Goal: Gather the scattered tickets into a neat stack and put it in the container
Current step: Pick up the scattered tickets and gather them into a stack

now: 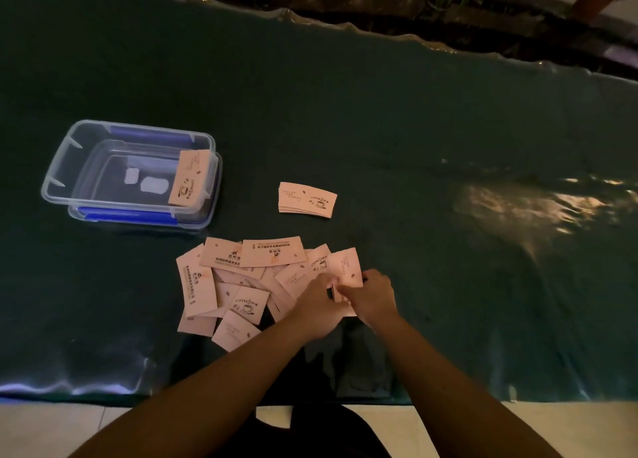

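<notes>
A loose pile of pale pink paper tickets (238, 285) printed with coffee-cup logos lies scattered on the dark green plastic-covered table (414, 147), near the front edge. Both hands meet at the right side of that pile: the left hand (319, 305) and right hand (371, 297) together pinch a few tickets (347, 267) held upright between the fingers. A small squared-up stack of tickets (307, 200) rests farther back, apart from the pile. To the far left sits a clear rectangular plastic container (62, 178) with blue clips, with one stack of tickets (188, 178) leaning against its right wall.
</notes>
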`<action>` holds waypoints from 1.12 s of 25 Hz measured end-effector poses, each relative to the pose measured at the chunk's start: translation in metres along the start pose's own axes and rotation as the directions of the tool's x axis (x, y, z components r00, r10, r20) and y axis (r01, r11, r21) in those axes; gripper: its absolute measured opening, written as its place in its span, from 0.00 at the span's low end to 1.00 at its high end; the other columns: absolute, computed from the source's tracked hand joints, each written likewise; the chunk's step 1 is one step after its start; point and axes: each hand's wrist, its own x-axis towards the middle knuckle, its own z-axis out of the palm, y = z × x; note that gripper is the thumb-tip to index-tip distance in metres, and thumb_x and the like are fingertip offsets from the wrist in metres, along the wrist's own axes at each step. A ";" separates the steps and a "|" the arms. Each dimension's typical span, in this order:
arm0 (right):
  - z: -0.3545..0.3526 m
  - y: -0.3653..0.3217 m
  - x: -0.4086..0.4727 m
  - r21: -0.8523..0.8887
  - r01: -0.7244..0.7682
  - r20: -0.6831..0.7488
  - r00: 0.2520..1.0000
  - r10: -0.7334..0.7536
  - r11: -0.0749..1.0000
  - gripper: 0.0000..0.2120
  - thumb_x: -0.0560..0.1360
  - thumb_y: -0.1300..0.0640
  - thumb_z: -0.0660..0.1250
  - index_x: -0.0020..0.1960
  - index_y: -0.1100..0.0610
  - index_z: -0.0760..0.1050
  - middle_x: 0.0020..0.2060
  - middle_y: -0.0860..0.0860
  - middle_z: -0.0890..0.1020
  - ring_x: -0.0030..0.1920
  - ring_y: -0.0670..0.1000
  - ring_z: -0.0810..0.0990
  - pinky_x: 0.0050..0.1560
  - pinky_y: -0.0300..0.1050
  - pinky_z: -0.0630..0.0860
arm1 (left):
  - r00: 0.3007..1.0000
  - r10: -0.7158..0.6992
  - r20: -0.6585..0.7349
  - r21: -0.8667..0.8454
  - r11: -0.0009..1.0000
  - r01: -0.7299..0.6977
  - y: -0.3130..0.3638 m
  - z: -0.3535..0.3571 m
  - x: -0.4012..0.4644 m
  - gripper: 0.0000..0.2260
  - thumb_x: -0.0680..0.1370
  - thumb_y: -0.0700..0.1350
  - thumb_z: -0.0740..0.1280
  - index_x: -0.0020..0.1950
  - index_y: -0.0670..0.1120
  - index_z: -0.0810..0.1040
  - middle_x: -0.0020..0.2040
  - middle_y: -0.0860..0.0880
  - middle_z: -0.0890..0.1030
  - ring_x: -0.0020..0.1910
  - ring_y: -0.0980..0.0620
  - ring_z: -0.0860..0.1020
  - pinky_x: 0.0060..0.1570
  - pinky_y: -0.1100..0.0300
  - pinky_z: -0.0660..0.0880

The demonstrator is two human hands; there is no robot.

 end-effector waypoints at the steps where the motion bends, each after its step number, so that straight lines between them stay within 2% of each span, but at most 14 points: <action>1: 0.000 0.001 0.000 -0.003 -0.001 0.003 1.000 0.001 1.000 0.26 0.72 0.50 0.80 0.64 0.59 0.76 0.60 0.58 0.78 0.59 0.60 0.80 0.53 0.57 0.83 | 1.000 0.014 -0.004 0.006 1.000 -0.014 -0.001 -0.002 -0.002 0.23 0.78 0.45 0.72 0.72 0.52 0.71 0.73 0.50 0.74 0.66 0.50 0.74 0.53 0.61 0.70; 3: -0.001 0.000 0.000 0.005 0.019 0.026 0.999 -0.019 1.000 0.24 0.72 0.54 0.81 0.62 0.57 0.73 0.59 0.56 0.78 0.55 0.57 0.80 0.52 0.55 0.82 | 0.997 0.054 -0.054 0.054 0.997 -0.051 -0.005 -0.009 -0.008 0.17 0.77 0.47 0.73 0.64 0.55 0.74 0.68 0.52 0.76 0.54 0.57 0.76 0.44 0.68 0.68; 5: -0.003 -0.004 0.004 0.016 0.055 0.048 0.997 -0.056 0.998 0.20 0.76 0.58 0.78 0.61 0.54 0.70 0.61 0.55 0.80 0.53 0.52 0.79 0.49 0.50 0.80 | 0.983 0.058 -0.172 0.100 0.994 -0.041 -0.008 -0.020 -0.012 0.15 0.77 0.49 0.74 0.59 0.58 0.73 0.65 0.54 0.75 0.44 0.61 0.74 0.34 0.70 0.65; 7: -0.008 -0.011 0.009 -0.039 0.130 0.081 0.989 -0.127 0.991 0.19 0.81 0.61 0.71 0.69 0.53 0.70 0.68 0.55 0.80 0.58 0.52 0.78 0.47 0.42 0.76 | 0.958 0.003 -0.286 0.070 0.997 0.017 -0.015 -0.032 -0.014 0.19 0.76 0.49 0.74 0.64 0.57 0.72 0.69 0.53 0.70 0.43 0.59 0.74 0.32 0.70 0.65; 9: -0.013 -0.023 0.013 -0.160 0.228 0.159 0.966 -0.203 0.960 0.23 0.84 0.61 0.66 0.77 0.52 0.68 0.74 0.55 0.77 0.67 0.56 0.78 0.48 0.39 0.74 | 0.943 -0.061 -0.327 -0.007 0.998 0.062 -0.025 -0.044 -0.014 0.25 0.76 0.49 0.73 0.70 0.54 0.69 0.73 0.50 0.66 0.51 0.55 0.73 0.32 0.68 0.66; 11: -0.016 -0.038 0.016 -0.284 0.316 0.217 0.941 -0.260 0.905 0.26 0.84 0.62 0.64 0.80 0.52 0.66 0.75 0.55 0.75 0.72 0.59 0.76 0.53 0.45 0.76 | 0.948 -0.089 -0.305 -0.055 0.996 0.076 -0.030 -0.052 -0.015 0.26 0.76 0.48 0.72 0.72 0.55 0.68 0.74 0.49 0.67 0.54 0.55 0.71 0.31 0.68 0.67; 14: -0.015 -0.061 0.020 -0.444 0.469 0.314 0.880 -0.357 0.764 0.29 0.81 0.68 0.67 0.79 0.53 0.67 0.76 0.54 0.73 0.74 0.59 0.73 0.65 0.53 0.77 | 0.952 -0.101 -0.288 -0.137 0.988 0.064 -0.031 -0.057 -0.016 0.19 0.76 0.45 0.70 0.65 0.56 0.70 0.66 0.50 0.76 0.48 0.56 0.75 0.30 0.68 0.71; 17: -0.014 -0.074 0.022 -0.502 0.565 0.474 0.813 -0.338 0.655 0.34 0.77 0.69 0.70 0.80 0.52 0.67 0.77 0.53 0.71 0.77 0.59 0.67 0.71 0.59 0.74 | 0.958 -0.086 -0.272 -0.157 0.987 0.043 -0.024 -0.060 -0.014 0.11 0.78 0.46 0.69 0.59 0.53 0.73 0.55 0.52 0.82 0.40 0.59 0.78 0.29 0.67 0.73; 19: -0.013 -0.074 0.022 -0.513 0.594 0.517 0.790 -0.330 0.620 0.35 0.77 0.66 0.71 0.80 0.50 0.67 0.75 0.53 0.72 0.77 0.58 0.65 0.72 0.60 0.72 | 0.962 -0.076 -0.264 -0.169 0.985 0.031 -0.018 -0.062 -0.014 0.09 0.79 0.47 0.70 0.56 0.55 0.73 0.50 0.54 0.82 0.41 0.59 0.79 0.30 0.65 0.74; 22: -0.016 -0.064 0.021 -0.525 0.587 0.490 0.801 -0.345 0.617 0.35 0.77 0.62 0.72 0.80 0.49 0.67 0.73 0.53 0.72 0.76 0.58 0.65 0.71 0.57 0.71 | 0.968 -0.065 -0.241 -0.142 0.989 0.031 -0.008 -0.063 -0.015 0.13 0.80 0.45 0.69 0.46 0.61 0.69 0.47 0.56 0.79 0.41 0.59 0.77 0.33 0.63 0.71; 24: -0.020 -0.052 0.020 -0.530 0.555 0.448 0.825 -0.343 0.641 0.33 0.77 0.60 0.72 0.80 0.49 0.67 0.71 0.53 0.73 0.75 0.57 0.67 0.69 0.55 0.72 | 0.972 -0.085 -0.221 -0.128 0.990 0.058 -0.007 -0.062 -0.013 0.14 0.80 0.44 0.67 0.43 0.61 0.68 0.45 0.57 0.77 0.41 0.59 0.75 0.33 0.62 0.70; 26: -0.024 -0.038 0.017 -0.504 0.486 0.373 0.868 -0.328 0.714 0.30 0.79 0.57 0.71 0.79 0.49 0.68 0.69 0.53 0.73 0.74 0.56 0.68 0.65 0.53 0.75 | 0.962 -0.118 -0.246 -0.140 0.986 0.085 -0.011 -0.061 -0.011 0.09 0.82 0.44 0.64 0.46 0.58 0.70 0.45 0.58 0.74 0.40 0.58 0.73 0.33 0.61 0.69; 28: -0.029 -0.022 0.013 -0.446 0.396 0.297 0.911 -0.285 0.803 0.25 0.81 0.54 0.71 0.77 0.49 0.71 0.68 0.53 0.74 0.70 0.56 0.73 0.56 0.49 0.80 | 0.953 -0.155 -0.259 -0.143 0.982 0.121 -0.016 -0.062 -0.011 0.03 0.84 0.46 0.60 0.56 0.54 0.70 0.46 0.57 0.74 0.40 0.58 0.73 0.32 0.62 0.69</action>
